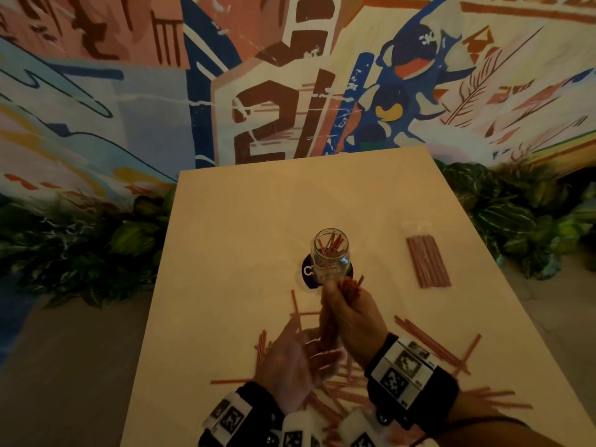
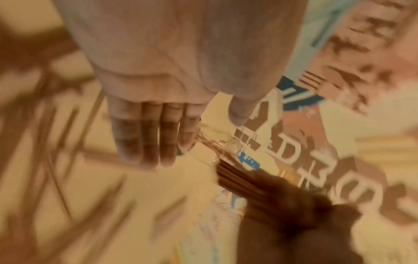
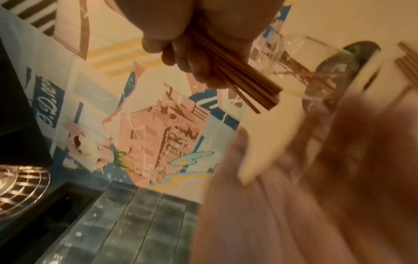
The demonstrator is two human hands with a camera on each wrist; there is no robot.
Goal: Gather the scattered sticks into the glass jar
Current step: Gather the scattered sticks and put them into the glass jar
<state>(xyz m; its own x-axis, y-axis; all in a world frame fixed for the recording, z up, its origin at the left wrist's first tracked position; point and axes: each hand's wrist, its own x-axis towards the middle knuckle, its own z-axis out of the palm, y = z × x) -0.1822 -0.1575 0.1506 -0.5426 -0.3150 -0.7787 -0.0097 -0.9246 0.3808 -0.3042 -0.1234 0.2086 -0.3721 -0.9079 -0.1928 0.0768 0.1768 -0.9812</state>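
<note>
A clear glass jar [image 1: 331, 254] stands upright mid-table on a dark round coaster, with several red sticks inside. My right hand [image 1: 346, 306] hovers just in front of the jar and grips a bundle of red sticks [image 1: 350, 287], their ends pointing up toward the jar. That bundle [image 3: 244, 78] shows in the right wrist view beside the jar [image 3: 300, 53]. My left hand [image 1: 300, 359] is open, fingers straight, palm up, below and left of the right hand, holding nothing. Many loose red sticks [image 1: 429, 343] lie scattered on the table around both wrists.
A clear packet of red sticks [image 1: 427, 261] lies on the beige table [image 1: 242, 221] to the right of the jar. Leafy plants [image 1: 516, 214] flank the table on both sides, and a painted mural wall stands behind it.
</note>
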